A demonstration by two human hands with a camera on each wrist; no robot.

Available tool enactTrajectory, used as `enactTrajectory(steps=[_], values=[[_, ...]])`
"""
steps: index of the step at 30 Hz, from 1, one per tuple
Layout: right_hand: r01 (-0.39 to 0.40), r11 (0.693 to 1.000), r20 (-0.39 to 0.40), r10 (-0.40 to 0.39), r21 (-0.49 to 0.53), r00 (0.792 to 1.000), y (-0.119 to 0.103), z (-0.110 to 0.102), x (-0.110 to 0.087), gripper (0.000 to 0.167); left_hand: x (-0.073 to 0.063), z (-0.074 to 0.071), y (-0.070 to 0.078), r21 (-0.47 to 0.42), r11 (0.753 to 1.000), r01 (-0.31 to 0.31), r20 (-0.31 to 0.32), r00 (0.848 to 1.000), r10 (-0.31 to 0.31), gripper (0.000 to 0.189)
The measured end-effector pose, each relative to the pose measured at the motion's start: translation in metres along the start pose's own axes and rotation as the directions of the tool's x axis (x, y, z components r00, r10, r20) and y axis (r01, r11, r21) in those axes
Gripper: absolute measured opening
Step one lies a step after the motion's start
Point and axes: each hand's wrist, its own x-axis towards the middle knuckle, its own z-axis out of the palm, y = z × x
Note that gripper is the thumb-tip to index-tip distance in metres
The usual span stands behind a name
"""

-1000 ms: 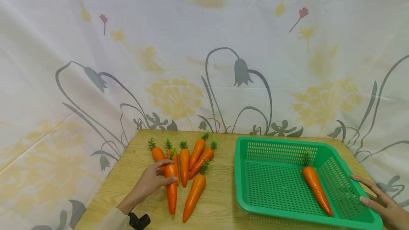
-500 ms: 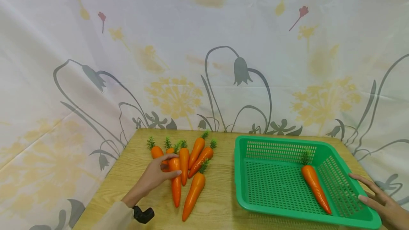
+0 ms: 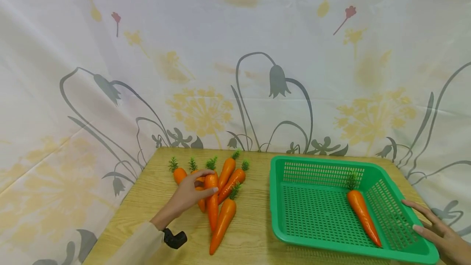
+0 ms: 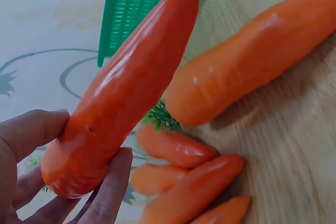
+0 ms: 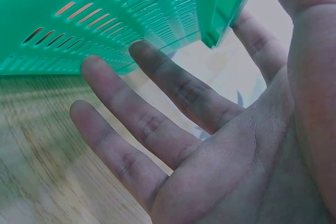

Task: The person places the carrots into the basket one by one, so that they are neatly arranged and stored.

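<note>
An orange carrot point(image 3: 211, 207) with a green leafy top is held between the thumb and fingers of my left hand point(image 3: 189, 191), raised over other carrots. In the left wrist view that carrot point(image 4: 121, 93) slants up and away, gripped at its thick end. Nearest to it on the table lies a single carrot point(image 3: 223, 226); several others, such as one carrot point(image 3: 227, 171), lie behind, partly covered. At the far right, my right hand point(image 3: 441, 236) touches the rim of a green basket point(image 3: 277, 216). In the right wrist view its fingers point(image 5: 149, 124) extend loosely beside the basket's slotted wall.
Inside the basket, one carrot point(image 3: 364, 218) lies near the right wall. A wooden table point(image 3: 254, 224) carries everything. Behind it hangs a pale flower-patterned cloth point(image 3: 235, 32). A black device point(image 3: 174, 238) is worn at my left wrist.
My left hand has moved right with the held carrot, which passes from over the left carrots to in front of the middle ones. My right hand and the basket stay in place.
</note>
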Motion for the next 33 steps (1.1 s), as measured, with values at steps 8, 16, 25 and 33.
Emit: enactTrajectory(steps=[8, 16, 25, 33], values=[[-0.003, 1.000, 0.007, 0.003, 0.009, 1.000, 0.001, 0.000, 0.001, 0.070, 0.012, 0.008, 0.011, -0.005, 0.999, -0.037, 0.035, 0.999, 0.037, 0.048], [0.006, 1.000, 0.017, -0.006, 0.017, 1.000, 0.000, 0.000, 0.000, 0.070, 0.023, 0.017, 0.023, 0.027, 0.999, -0.028, 0.033, 0.999, 0.027, 0.053], [-0.002, 1.000, 0.005, 0.002, -0.002, 1.000, 0.001, 0.000, 0.000, 0.070, 0.032, 0.028, 0.031, 0.002, 0.997, -0.076, 0.088, 0.993, 0.076, 0.052], [0.011, 1.000, 0.002, -0.011, -0.011, 1.000, -0.003, 0.001, 0.000, 0.070, 0.042, 0.039, 0.041, -0.026, 0.993, -0.116, 0.121, 0.986, 0.118, 0.051]])
